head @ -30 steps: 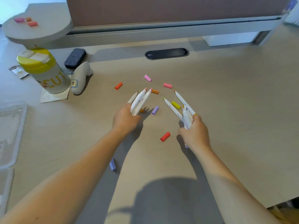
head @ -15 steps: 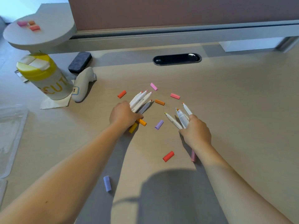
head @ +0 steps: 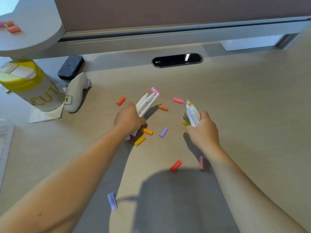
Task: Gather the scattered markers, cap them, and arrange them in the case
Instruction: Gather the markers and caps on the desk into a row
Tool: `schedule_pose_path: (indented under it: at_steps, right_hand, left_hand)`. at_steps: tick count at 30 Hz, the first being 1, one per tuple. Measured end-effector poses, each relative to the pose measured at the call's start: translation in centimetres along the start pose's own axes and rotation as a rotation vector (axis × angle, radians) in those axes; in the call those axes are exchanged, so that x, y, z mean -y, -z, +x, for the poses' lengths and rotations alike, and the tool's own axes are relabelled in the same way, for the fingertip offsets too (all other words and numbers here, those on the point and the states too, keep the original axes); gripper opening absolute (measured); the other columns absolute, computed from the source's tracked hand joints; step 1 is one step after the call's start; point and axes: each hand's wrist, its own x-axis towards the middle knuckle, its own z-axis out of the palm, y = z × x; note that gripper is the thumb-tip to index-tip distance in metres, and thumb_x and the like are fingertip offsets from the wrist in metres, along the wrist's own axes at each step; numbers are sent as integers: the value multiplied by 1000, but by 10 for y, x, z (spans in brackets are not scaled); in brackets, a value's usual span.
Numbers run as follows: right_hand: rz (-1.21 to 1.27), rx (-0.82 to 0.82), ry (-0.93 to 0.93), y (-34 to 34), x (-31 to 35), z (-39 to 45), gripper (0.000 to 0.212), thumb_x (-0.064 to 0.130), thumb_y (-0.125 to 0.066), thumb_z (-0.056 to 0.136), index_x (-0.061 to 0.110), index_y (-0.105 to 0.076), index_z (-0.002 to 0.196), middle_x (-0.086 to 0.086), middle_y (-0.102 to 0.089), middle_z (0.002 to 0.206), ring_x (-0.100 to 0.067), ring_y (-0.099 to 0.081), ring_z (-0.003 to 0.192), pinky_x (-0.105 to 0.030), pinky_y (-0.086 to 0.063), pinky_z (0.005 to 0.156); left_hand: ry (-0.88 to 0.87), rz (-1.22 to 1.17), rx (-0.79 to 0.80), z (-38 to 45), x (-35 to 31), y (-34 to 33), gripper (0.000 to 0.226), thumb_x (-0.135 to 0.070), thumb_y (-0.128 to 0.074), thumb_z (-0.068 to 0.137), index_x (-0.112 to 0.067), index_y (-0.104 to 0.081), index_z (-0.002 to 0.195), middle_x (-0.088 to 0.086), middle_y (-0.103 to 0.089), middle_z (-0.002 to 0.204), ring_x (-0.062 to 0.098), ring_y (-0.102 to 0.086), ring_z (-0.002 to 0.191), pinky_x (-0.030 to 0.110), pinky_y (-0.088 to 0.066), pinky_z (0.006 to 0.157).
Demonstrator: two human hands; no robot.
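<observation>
My left hand (head: 128, 117) grips a bundle of uncapped white markers (head: 147, 102), tips pointing up and away. My right hand (head: 202, 130) holds a second bunch of uncapped white markers (head: 191, 111), tips drawn together. Loose caps lie around both hands on the desk: an orange-red cap (head: 120, 101), a pink cap (head: 178, 100), an orange cap (head: 162, 108), a purple cap (head: 163, 132), a yellow cap (head: 140, 140), a red cap (head: 175, 166), a mauve cap (head: 201, 162) and a lilac cap (head: 112, 201). The clear plastic case (head: 5, 148) is at the far left edge, mostly cut off.
A yellow-lidded tumbler (head: 32, 86) stands at the left on a napkin, next to a white plush toy (head: 76, 93) and a dark eraser block (head: 70, 67). A black cable grommet (head: 177, 60) sits at the back. A round shelf (head: 33, 31) holds more caps.
Both hands have lowered toward the desk. The right hand's splayed markers have been pulled into a tight bunch. The view has moved closer and slightly left.
</observation>
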Motion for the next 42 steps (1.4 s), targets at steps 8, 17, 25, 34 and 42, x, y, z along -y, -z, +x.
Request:
schedule_pose_path:
  at_steps: [8, 17, 25, 34, 42]
  right_hand:
    - [-182, -24, -43, 18, -20, 35, 24, 13, -62, 80, 12, -39, 88, -9, -53, 97, -28, -44, 80, -31, -34, 65]
    - [-64, 38, -79, 26, -11, 46, 20, 6, -58, 77, 8, -43, 90, -4, -46, 82, -30, -47, 79, -30, -38, 60]
    - [333, 19, -12, 69, -5, 72, 14, 5, -53, 83, 9, -46, 94, -8, -52, 89, -27, -49, 83, -29, -41, 65]
    - [427, 164, -11, 94, -29, 149, 30, 2, -59, 83, 3, -55, 113, -7, -57, 95, -25, -57, 87, -31, -46, 69]
    - [452, 209, 40, 90, -45, 200, 21, -2, -62, 79, 12, -56, 93, -3, -60, 79, -23, -60, 83, -32, -49, 72]
  left_hand:
    - [-129, -221, 26, -2, -26, 4, 35, -19, -65, 83, -14, -33, 97, 0, -41, 77, 22, -47, 75, 25, -41, 54]
    - [-165, -480, 119, -9, -50, 4, 42, -20, -69, 81, -12, -40, 110, -2, -45, 91, 20, -43, 87, 23, -37, 56]
    - [-111, -765, 216, -9, -112, -7, 44, -5, -65, 82, -1, -46, 122, 3, -54, 82, 6, -47, 60, 9, -42, 35]
    - [80, -824, 93, 38, -186, -61, 38, -10, -68, 81, -1, -52, 114, 8, -57, 80, 10, -52, 58, 10, -41, 36]
    - [155, -699, 16, 74, -220, -100, 24, -22, -68, 81, -8, -57, 98, 8, -63, 88, 26, -61, 89, 36, -51, 79]
